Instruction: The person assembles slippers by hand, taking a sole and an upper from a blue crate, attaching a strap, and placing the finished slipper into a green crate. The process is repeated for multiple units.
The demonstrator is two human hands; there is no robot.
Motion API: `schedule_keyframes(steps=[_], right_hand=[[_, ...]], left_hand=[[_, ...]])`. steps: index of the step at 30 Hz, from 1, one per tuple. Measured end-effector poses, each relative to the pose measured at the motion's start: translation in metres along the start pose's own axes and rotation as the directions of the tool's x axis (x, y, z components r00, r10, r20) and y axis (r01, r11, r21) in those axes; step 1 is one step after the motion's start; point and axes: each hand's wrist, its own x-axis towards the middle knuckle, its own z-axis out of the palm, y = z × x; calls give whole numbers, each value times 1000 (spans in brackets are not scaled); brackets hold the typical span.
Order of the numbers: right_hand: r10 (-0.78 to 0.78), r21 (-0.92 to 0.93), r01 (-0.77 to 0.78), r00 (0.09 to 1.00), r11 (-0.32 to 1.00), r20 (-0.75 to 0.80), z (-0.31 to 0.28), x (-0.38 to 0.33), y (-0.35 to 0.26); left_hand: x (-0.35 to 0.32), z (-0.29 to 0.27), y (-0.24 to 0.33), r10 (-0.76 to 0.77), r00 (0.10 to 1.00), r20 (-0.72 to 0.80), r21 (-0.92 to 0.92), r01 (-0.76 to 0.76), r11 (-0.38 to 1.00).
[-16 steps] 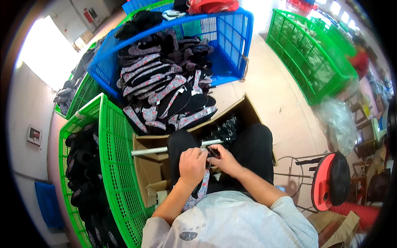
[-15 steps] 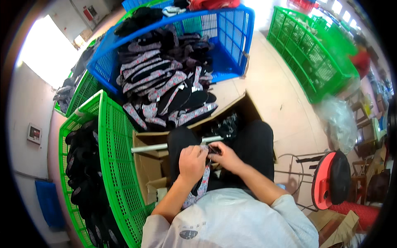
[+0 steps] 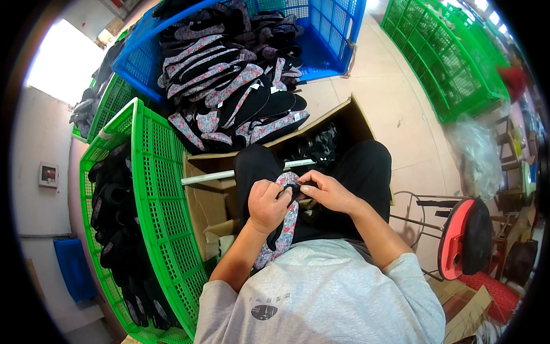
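Over my lap I hold a slipper [image 3: 287, 223] with grey-and-pink floral fabric and a black inside. Its one end reaches down to my shirt, the other lies between my hands. My left hand [image 3: 267, 205] is closed round the left edge of that upper end. From the other side my right hand [image 3: 327, 192] pinches the black part with thumb and fingers. What lies exactly between the fingertips is too small to make out. Beyond my knees, a heap of similar floral and black slippers [image 3: 229, 86] spills from a tipped blue crate [image 3: 329, 34].
Close on my left stands a green crate [image 3: 163, 195] of black slippers. An open cardboard box [image 3: 209, 206] with a pale bar [image 3: 209, 178] across it sits before my knees. To the right are a red-and-black round stool [image 3: 458, 238], a plastic bag [image 3: 472, 155] and another green crate [image 3: 441, 57].
The view has tipped, so the crates and heap sit higher in the picture. More of the slipper's floral upper end shows between my hands. Both hands still grip it.
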Motion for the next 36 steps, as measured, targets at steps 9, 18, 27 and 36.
schedule_keyframes(steps=[9,18,27,36], right_hand=[[64,-83,-59,996,995,56,-9,4,-16],[100,-187,-79,990,979,104,-14,7,-24],[109,-234,-78,987,969,121,-16,9,-29],[139,-229,-106,981,968,133,-18,10,-29]], left_hand=[[0,0,-2,-2,1000,3,-10,2,1000],[0,0,-1,-2,1000,13,-21,2,1000],[-1,1,-2,-3,1000,24,-24,3,1000],[1,0,-1,-6,1000,26,-25,7,1000]])
